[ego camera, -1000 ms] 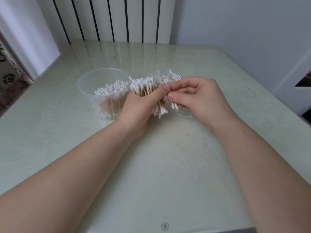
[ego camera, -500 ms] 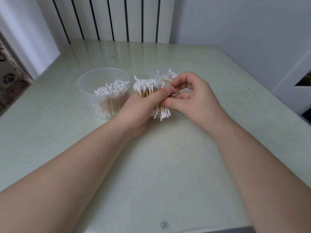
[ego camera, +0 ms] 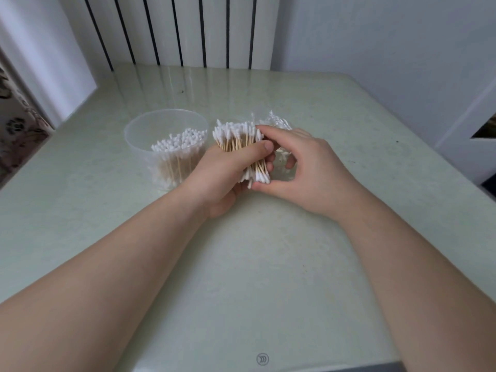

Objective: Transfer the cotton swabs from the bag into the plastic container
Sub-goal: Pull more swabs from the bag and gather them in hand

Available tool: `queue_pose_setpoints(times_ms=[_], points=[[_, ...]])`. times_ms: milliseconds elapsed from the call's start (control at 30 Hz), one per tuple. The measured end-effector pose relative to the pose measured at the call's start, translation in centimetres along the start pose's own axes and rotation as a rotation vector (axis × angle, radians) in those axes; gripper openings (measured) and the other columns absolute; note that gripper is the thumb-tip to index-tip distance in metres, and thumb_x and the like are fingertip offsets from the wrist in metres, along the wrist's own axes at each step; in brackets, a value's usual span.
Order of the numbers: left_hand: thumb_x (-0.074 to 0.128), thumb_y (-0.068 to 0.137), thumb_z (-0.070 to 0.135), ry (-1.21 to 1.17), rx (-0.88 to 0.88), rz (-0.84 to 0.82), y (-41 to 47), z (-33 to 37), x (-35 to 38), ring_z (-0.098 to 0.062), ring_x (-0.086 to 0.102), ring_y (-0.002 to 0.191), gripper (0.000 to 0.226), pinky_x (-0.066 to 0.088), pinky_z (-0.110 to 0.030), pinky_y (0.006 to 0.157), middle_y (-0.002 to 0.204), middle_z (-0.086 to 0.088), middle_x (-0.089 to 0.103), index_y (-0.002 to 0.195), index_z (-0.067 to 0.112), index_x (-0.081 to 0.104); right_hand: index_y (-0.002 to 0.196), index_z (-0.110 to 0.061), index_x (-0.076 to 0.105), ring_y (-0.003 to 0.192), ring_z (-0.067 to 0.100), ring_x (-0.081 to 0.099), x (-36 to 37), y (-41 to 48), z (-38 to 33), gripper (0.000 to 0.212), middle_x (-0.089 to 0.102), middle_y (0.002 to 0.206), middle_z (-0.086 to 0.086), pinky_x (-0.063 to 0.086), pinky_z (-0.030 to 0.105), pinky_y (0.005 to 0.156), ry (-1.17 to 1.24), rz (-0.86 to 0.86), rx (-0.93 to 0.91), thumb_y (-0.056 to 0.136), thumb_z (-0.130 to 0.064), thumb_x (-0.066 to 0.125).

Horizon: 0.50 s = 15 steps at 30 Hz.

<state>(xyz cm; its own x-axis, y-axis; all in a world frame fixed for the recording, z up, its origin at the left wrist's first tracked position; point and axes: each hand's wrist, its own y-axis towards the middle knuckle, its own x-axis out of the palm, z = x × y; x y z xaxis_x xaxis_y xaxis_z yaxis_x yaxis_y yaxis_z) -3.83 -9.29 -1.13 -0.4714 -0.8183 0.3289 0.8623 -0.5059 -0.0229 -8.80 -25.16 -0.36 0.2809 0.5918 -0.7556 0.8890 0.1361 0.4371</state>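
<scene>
My left hand (ego camera: 222, 175) grips a thick bundle of wooden-stick cotton swabs (ego camera: 237, 138), white tips up, just right of the round clear plastic container (ego camera: 139, 130). The container holds several swabs (ego camera: 179, 142) standing against its right wall. My right hand (ego camera: 308, 170) cups the bundle from the right, its index fingertip on the top tips and its thumb under the bottom tips. The crumpled clear bag (ego camera: 276, 122) lies behind my right hand, mostly hidden by it.
The pale green table (ego camera: 255, 264) stretches toward me. A white ribbed radiator (ego camera: 188, 30) stands at the table's far edge. A wall and a white door frame (ego camera: 469, 114) run along the right. Floral fabric (ego camera: 16, 130) shows at the far left.
My right hand has let go of the bag and dropped lower, spreading to bracket the bundle top and bottom. The bundle in my left hand is fuller and more upright.
</scene>
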Motion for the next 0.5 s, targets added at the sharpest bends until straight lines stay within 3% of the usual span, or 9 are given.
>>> queue_pose_setpoints(times_ms=[200,300,400,500], points=[[0.063,0.095,0.003,0.022,-0.009,-0.017,-0.42,-0.22,0.29,-0.019,0.062,0.064,0.01,0.052,-0.033,0.062,0.069,-0.009,0.063,0.086,0.006,0.066,0.155,-0.033,0.033,0.129,-0.003,0.04,-0.1,0.03,0.04,0.112,0.049,0.141,-0.015,0.037,0.017,0.102,0.03,-0.149,0.053,0.06,-0.051,0.09],[0.063,0.095,0.004,0.037,-0.033,-0.027,-0.55,0.08,0.41,-0.016,0.064,0.064,0.01,0.051,-0.026,0.056,0.071,-0.007,0.065,0.087,0.008,0.067,0.149,-0.032,0.044,0.115,-0.006,0.047,-0.16,0.1,0.01,0.101,0.055,0.122,-0.022,0.04,0.015,0.096,0.017,-0.09,0.031,0.061,-0.05,0.09],[0.061,0.096,0.002,0.047,-0.072,-0.072,-0.7,0.42,0.53,-0.013,0.065,0.063,0.012,0.05,-0.022,0.05,0.072,-0.005,0.066,0.09,0.011,0.067,0.132,-0.03,0.058,0.104,0.002,0.052,-0.3,0.19,-0.02,0.084,0.056,0.103,-0.029,0.045,0.021,0.089,-0.037,-0.017,-0.013,0.058,-0.051,0.091],[0.062,0.096,0.002,0.025,-0.074,-0.051,-0.74,0.29,0.68,-0.014,0.065,0.062,0.009,0.051,-0.023,0.05,0.071,-0.006,0.065,0.09,0.008,0.066,0.138,-0.031,0.053,0.115,0.003,0.047,-0.38,0.16,0.06,0.092,0.052,0.113,-0.032,0.041,0.018,0.098,-0.055,-0.053,-0.005,0.057,-0.053,0.09]])
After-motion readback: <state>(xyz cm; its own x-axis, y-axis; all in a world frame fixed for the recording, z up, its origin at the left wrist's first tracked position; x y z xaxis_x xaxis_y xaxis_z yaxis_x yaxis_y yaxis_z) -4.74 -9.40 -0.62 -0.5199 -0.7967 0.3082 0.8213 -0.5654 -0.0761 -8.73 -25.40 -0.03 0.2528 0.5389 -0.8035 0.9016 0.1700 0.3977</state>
